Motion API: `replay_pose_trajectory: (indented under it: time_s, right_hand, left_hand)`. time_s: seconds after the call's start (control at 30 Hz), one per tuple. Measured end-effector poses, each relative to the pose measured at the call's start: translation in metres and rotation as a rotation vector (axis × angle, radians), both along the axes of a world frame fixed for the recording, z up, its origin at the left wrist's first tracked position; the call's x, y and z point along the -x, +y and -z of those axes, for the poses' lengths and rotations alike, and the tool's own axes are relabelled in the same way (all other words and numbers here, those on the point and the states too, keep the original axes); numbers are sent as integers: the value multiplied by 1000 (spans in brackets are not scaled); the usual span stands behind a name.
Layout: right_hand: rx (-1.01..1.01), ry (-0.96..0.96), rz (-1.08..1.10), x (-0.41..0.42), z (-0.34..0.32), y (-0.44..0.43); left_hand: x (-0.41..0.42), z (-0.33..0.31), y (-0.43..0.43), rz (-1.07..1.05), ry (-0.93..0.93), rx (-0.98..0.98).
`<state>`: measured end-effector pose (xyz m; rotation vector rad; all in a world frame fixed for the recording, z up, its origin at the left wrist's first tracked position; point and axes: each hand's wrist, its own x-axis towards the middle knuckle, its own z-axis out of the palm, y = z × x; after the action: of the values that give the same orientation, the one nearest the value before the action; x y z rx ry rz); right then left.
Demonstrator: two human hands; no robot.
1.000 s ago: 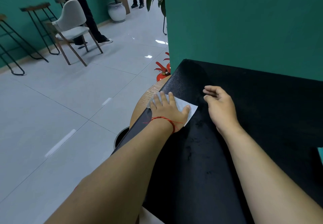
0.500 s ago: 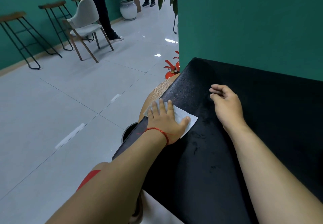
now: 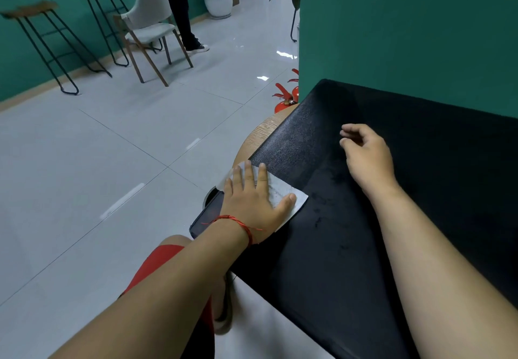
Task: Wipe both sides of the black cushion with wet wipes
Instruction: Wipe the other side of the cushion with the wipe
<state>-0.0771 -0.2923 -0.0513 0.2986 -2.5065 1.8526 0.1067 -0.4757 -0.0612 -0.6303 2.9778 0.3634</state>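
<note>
We see the flat, black, velvety cushion (image 3: pixel 350 246) filling the frame from about two to six o'clock. It lies on a round, wood-grain table (image 3: pixel 262 131), whose rim shows at its ten o'clock corner.

At the cushion's nine o'clock edge lies a white wet wipe (image 3: pixel 283 194). The left hand (image 3: pixel 252 199) presses down on it, palm flat and fingers straight and spread. A thin red string bracelet (image 3: pixel 238 222) circles that wrist.

At about two o'clock from the wipe, the right hand (image 3: pixel 367 159) rests on the cushion with its fingers loosely curled, holding nothing.

A teal wall (image 3: pixel 406 28) rises at twelve o'clock behind the cushion, with red fire extinguishers (image 3: pixel 284 98) at its foot. Across the grey tiled floor (image 3: pixel 112 148), at eleven o'clock, we see a pale upholstered chair (image 3: pixel 150 19) beside wooden-topped bar stools (image 3: pixel 36 22).
</note>
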Motion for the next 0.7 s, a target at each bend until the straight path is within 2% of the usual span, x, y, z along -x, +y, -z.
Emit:
replay_pose_trajectory:
  time_s: [0.17, 0.23, 0.7]
  right_hand:
    - [-442, 178, -150, -6, 2, -10]
    - [-545, 206, -184, -7, 3, -12]
    - [-524, 194, -179, -6, 1, -9]
  left_hand:
    - [-28, -3, 1, -3, -7, 13]
    - [-37, -2, 1, -11, -7, 10]
    - [-92, 2, 7, -82, 47, -38]
